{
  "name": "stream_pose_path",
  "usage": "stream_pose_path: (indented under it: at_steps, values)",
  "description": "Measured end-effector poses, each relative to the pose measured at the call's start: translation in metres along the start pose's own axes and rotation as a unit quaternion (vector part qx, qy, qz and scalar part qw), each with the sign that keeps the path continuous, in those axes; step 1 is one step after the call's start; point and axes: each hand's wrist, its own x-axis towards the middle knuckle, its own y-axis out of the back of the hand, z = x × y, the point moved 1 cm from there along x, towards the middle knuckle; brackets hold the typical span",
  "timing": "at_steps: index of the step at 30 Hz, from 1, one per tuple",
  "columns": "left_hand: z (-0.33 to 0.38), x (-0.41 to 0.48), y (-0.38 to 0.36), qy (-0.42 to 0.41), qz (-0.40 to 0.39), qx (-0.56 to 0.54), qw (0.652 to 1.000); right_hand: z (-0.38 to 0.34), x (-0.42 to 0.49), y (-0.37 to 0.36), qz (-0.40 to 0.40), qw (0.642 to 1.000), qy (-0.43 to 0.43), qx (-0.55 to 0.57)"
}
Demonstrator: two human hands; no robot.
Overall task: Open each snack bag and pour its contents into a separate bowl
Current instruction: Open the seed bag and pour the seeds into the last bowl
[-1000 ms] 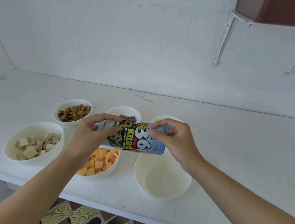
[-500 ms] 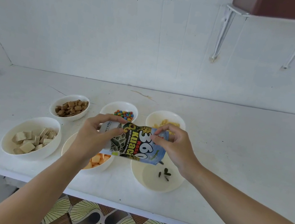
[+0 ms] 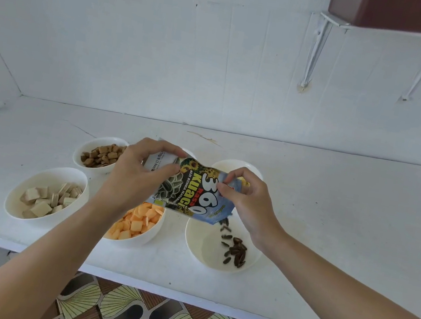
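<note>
Pouring step: both hands, left (image 3: 133, 180) and right (image 3: 247, 204), pinch the tilted bag (image 3: 192, 192). Seeds (image 3: 235, 248) drop into the near right bowl (image 3: 194, 240). Next: tip steeper.

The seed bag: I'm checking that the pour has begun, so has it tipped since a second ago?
Yes. The seed bag now slants mouth-down over the near right bowl, and seeds lie in it.

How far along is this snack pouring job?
Mostly done: the brown bites, beige wafers and orange crackers fill bowls. In hand: both hands tip the seed bag, seeds falling into the near-right bowl. Left: emptying it.
</note>
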Motion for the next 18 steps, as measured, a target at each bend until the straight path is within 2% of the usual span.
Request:
stream_pose_path:
  at_steps: [7,18]
  values:
    - [-0.008,-0.006,-0.005,0.011,0.003,0.016,1.000,0.014,-0.006,0.001,-0.009,1.000,-0.011,-0.018]
    - [0.029,0.012,0.014,-0.043,0.036,0.005,0.998,-0.024,0.007,-0.008,-0.010,0.998,0.064,0.017]
